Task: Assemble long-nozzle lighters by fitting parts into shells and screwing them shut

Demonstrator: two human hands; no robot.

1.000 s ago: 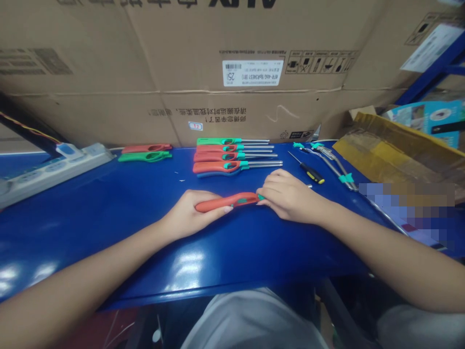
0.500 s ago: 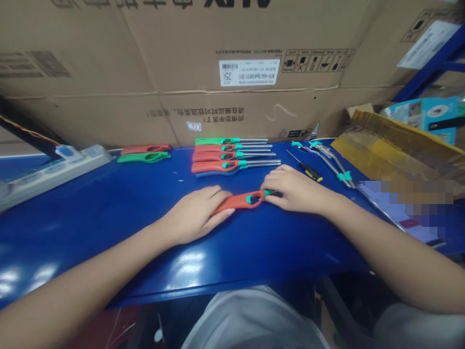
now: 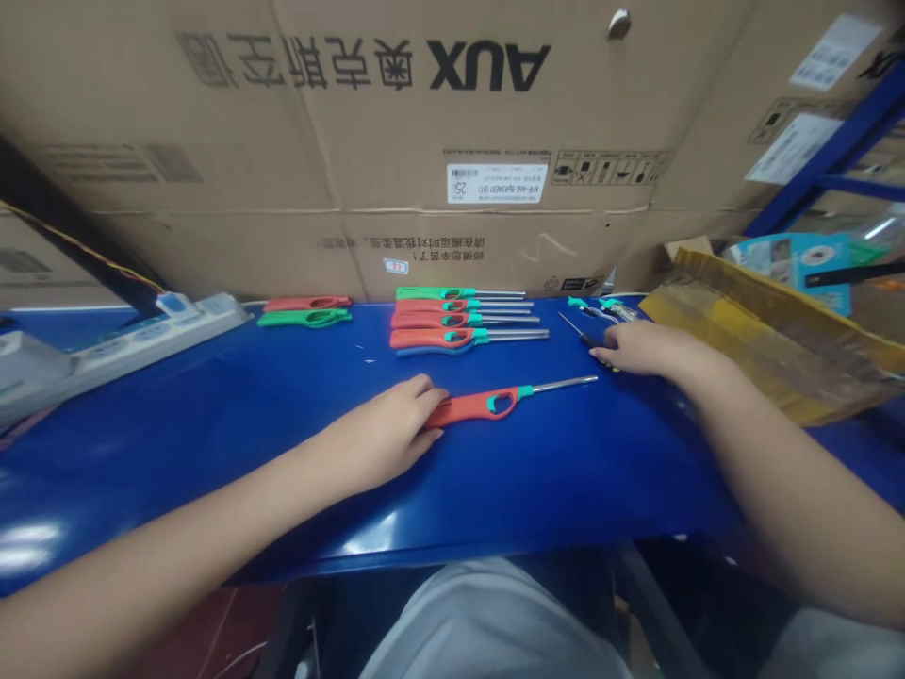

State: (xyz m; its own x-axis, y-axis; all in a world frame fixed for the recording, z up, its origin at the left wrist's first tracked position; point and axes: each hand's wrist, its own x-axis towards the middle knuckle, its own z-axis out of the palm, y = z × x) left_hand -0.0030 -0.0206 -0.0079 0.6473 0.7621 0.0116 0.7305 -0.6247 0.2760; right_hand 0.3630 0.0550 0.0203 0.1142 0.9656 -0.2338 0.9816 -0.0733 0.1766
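My left hand (image 3: 396, 429) is closed around the handle end of a red lighter (image 3: 470, 407), which lies on the blue table (image 3: 495, 490) with its metal tube pointing right. Farther right, my right hand (image 3: 636, 347) has its fingers on the black and yellow handle of a screwdriver (image 3: 588, 339), whose shaft points to the back left. Several lighters (image 3: 431, 321) with red, green and blue bodies and metal tubes lie in a stack behind. Two handle shells without tubes, one red (image 3: 304, 304) and one green (image 3: 304, 318), rest to their left.
A white power strip (image 3: 152, 339) is at the left. Cardboard (image 3: 368, 151) stands along the back edge. Metal tubes with green ends (image 3: 615, 306) lie behind my right hand, and a yellow-brown taped package (image 3: 764, 339) is at the right.
My right hand has let go of the red lighter and moved right and back to the screwdriver. The lighter's metal tube now shows. The head view has tilted up.
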